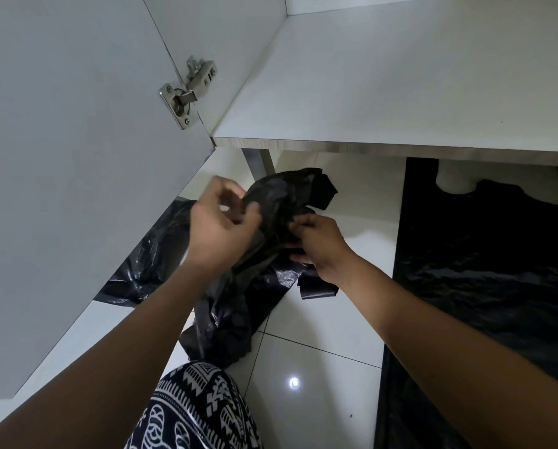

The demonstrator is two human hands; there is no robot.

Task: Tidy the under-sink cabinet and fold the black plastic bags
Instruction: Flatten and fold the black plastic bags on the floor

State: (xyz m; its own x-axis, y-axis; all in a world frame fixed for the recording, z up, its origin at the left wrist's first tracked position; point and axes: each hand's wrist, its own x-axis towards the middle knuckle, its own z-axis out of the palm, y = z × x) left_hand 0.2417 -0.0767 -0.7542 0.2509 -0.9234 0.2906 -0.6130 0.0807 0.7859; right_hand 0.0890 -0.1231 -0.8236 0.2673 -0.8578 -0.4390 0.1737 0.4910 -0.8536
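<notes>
A crumpled black plastic bag (285,202) is held up in front of the white cabinet's bottom shelf (384,92). My left hand (221,222) pinches its left edge between thumb and fingers. My right hand (319,246) grips the bag's right side with curled fingers. The rest of the bag hangs down to the floor (219,328). More loose black plastic (151,257) lies on the floor at the left, partly hidden by the open cabinet door (70,140). A large flattened black bag (484,270) is spread on the floor at the right.
The open door with its metal hinge (183,92) stands close on my left. Glossy white floor tiles (319,384) lie below my arms. A white object (455,179) rests on the flat bag's far end. My patterned trouser leg (193,413) is at the bottom.
</notes>
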